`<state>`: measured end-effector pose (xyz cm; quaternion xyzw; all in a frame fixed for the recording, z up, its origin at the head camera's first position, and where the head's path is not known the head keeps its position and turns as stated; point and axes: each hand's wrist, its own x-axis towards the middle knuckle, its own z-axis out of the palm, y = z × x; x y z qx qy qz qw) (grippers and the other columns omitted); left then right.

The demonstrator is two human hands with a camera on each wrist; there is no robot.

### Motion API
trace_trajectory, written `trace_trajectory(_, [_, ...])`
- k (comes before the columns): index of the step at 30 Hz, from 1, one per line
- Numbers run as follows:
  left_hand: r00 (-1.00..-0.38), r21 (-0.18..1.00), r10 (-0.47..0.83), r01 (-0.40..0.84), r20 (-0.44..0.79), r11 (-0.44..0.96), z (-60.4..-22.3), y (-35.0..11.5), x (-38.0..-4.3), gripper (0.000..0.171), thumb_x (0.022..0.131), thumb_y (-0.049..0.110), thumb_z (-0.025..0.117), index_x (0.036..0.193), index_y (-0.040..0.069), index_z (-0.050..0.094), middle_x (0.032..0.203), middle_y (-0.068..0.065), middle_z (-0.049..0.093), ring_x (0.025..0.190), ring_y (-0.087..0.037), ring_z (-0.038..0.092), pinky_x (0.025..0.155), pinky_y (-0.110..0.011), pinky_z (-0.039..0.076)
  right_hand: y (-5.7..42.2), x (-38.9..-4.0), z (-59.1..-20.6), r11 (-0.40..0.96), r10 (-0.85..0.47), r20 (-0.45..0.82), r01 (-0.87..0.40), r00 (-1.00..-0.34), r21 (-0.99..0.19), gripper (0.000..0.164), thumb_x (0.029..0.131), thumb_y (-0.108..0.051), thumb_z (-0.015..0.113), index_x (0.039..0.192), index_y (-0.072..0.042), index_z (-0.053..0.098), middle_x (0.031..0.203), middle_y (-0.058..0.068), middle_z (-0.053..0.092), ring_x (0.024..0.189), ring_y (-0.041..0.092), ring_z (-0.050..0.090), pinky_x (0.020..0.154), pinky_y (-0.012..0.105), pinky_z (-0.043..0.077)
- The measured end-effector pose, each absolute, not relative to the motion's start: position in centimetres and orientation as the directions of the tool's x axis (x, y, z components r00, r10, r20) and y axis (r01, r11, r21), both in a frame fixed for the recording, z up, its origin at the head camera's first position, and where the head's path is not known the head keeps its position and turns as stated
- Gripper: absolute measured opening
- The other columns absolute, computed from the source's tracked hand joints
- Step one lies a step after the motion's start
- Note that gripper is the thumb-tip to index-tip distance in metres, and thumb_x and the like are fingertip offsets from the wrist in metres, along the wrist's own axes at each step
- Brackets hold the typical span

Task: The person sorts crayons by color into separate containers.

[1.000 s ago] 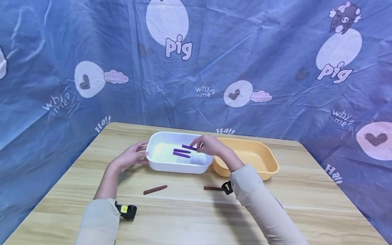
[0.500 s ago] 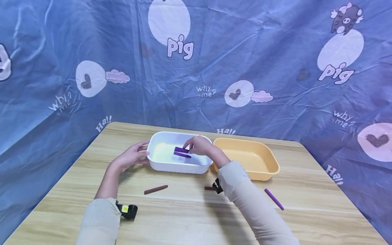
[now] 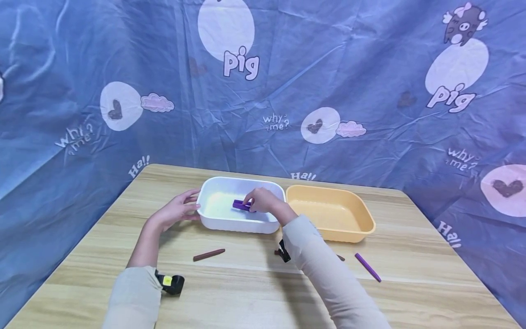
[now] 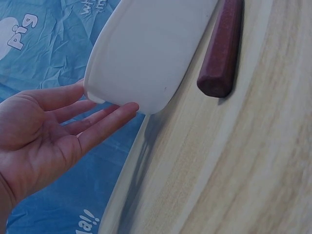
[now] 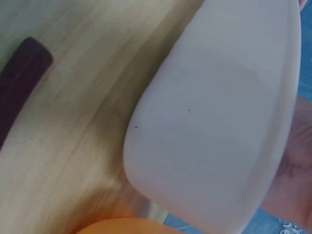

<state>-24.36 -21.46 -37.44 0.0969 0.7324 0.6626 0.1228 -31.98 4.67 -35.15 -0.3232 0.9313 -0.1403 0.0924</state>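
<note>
My left hand (image 3: 177, 211) touches the left end of a white plastic basin (image 3: 242, 225); in the left wrist view its fingers (image 4: 109, 126) reach out fairly straight against the basin's end. Inside the basin, my right hand (image 3: 265, 201) pinches the right ends of purple crayons (image 3: 239, 204) lying close together. Its fingers cover those ends, so how many it holds is unclear. In the right wrist view the basin wall (image 5: 209, 122) hides the fingertips.
A yellow basin (image 3: 367, 224) stands against the white one's right end. On the wooden table (image 3: 230, 292) lie a brown crayon (image 3: 208, 255) and a purple crayon (image 3: 367, 267). A brown tip (image 3: 340, 257) shows beyond the right sleeve.
The right hand has moved left and down in the basin, bringing the crayon it pinches against the others. The purple crayon on the table came into view from behind the sleeve. The left hand stays put.
</note>
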Motion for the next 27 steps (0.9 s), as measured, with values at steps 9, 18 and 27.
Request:
trace_trajectory(9, [-0.949,0.995,0.309,-0.030,-0.058,0.095,-37.38,-21.59,-24.31,0.061,0.093,-0.005,0.043,0.142,-0.009,0.007,0.138,-0.038,0.017,0.118,-0.050,0.036,0.088,-0.044,0.048,4.54,-31.55,-35.85,0.747,-0.638,-0.056,-0.600,-0.768,-0.286,0.031,0.073,0.005,0.069,0.100,-0.010,0.072,0.088,0.005,0.068,0.078,0.016,0.060,0.073,0.025,0.050])
trace_trajectory(18, [-0.948,0.995,0.313,-0.032,-0.060,0.096,-37.20,-21.56,-24.31,0.062,0.093,-0.004,0.043,0.142,-0.009,0.006,0.139,-0.037,0.017,0.118,-0.050,0.036,0.090,-0.044,0.047,4.46,-31.30,-36.06,0.753,-0.622,-0.029,-0.587,-0.783,-0.296,0.030,0.075,0.006,0.067,0.099,-0.010,0.073,0.090,0.005,0.067,0.079,0.016,0.058,0.076,0.026,0.049])
trace_trajectory(27, [-0.947,0.995,0.314,-0.032,-0.060,0.094,-37.26,-21.57,-24.33,0.062,0.093,-0.004,0.043,0.142,-0.009,0.006,0.138,-0.037,0.017,0.117,-0.050,0.036,0.090,-0.045,0.047,5.20,-31.28,-35.56,0.734,-0.628,0.022,-0.602,-0.778,-0.316,0.026,0.077,0.006,0.064,0.096,-0.009,0.073,0.083,0.003,0.067,0.076,0.015,0.057,0.072,0.025,0.049])
